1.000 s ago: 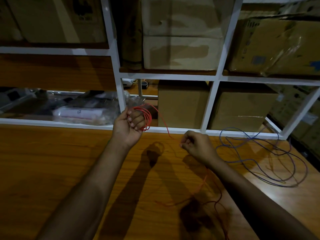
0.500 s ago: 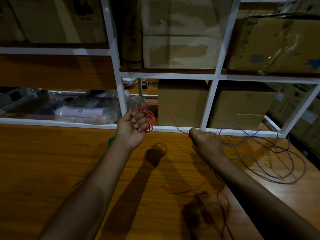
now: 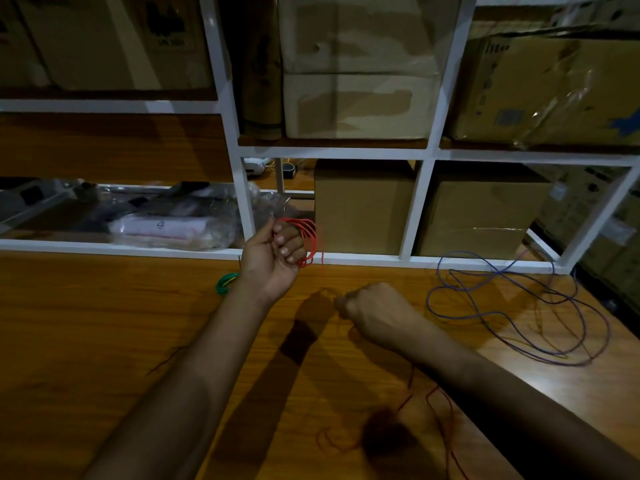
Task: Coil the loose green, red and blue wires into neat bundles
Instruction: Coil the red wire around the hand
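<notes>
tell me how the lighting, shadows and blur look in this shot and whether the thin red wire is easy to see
Head view: dim and warm, with hard arm shadows on the wooden table; shelf uprights bow from wide-angle distortion. The thin red wire shows clearly only at the coil in the left hand; its loose lower run nearly vanishes in shadow. The right hand is slightly motion-blurred. Glare sits on the clear plastic bags.

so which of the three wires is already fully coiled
The green wire, a small tight bundle on the table; red is half wound, blue lies loose.

Coiled bundle [image 3: 227, 283] lies left, loose wire [image 3: 519, 306] right, on table [image 3: 86, 323].
</notes>
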